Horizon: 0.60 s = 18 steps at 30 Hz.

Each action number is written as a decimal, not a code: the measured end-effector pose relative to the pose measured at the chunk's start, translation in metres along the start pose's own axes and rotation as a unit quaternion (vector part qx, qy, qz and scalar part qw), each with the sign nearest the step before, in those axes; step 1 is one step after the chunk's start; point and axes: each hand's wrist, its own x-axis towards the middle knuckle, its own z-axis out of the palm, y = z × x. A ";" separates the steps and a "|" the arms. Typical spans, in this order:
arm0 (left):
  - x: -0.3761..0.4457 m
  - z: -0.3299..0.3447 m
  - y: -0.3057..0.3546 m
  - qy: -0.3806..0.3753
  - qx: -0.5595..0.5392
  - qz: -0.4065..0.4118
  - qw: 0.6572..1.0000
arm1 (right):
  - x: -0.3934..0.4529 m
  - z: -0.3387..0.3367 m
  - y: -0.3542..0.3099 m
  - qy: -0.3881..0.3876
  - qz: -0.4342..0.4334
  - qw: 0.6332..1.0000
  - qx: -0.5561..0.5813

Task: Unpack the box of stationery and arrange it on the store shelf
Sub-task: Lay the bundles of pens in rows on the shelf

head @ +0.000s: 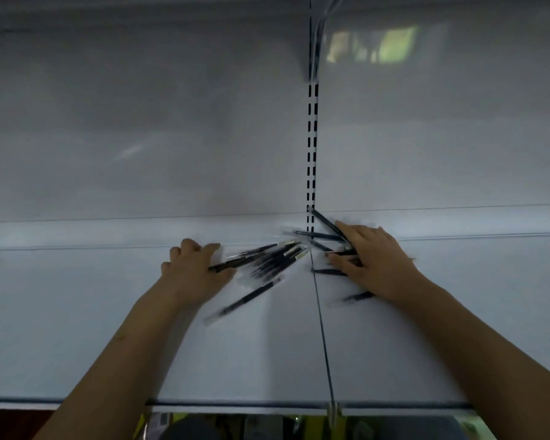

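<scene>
Seen from the head camera, a person is reaching both bare arms across a white store shelf, where a scatter of dark pens is lying near the back edge. The left hand is resting palm down on the shelf, its fingers loosely curled, and its thumb side is touching the near end of a fanned cluster of pens that is pointing up and to the right; whether any pen is actually pinched there cannot be told through the motion blur. One separate pen is lying at a slant just in front of that cluster, apart from both hands. The right hand is lying over a second, looser group of pens, with the fingers spread forward and slightly bent across them; a few barrels are sticking out from under the fingers toward the slotted upright on the back panel. Another pen is lying beside the right wrist, and one more is showing just left of the right thumb. A thin seam is running from the upright to the front rail, dividing the shelf into two sections, with the pens straddling it. Below the rail, blurred yellow and dark shapes are showing, too indistinct to identify.
</scene>
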 end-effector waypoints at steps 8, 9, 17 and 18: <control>0.033 -0.007 0.013 -0.071 -0.038 0.095 0.992 | 0.037 -0.009 -0.055 0.042 -0.095 0.993 0.062; 0.035 -0.007 0.016 -0.079 -0.045 0.116 0.989 | 0.046 -0.005 -0.063 0.017 -0.092 0.994 0.065; 0.014 0.005 0.002 0.022 -0.194 0.115 0.974 | 0.062 0.041 -0.075 0.052 -0.099 0.994 0.008; 0.012 0.005 0.003 0.025 -0.194 0.117 0.974 | 0.060 0.041 -0.073 0.059 -0.099 0.993 0.010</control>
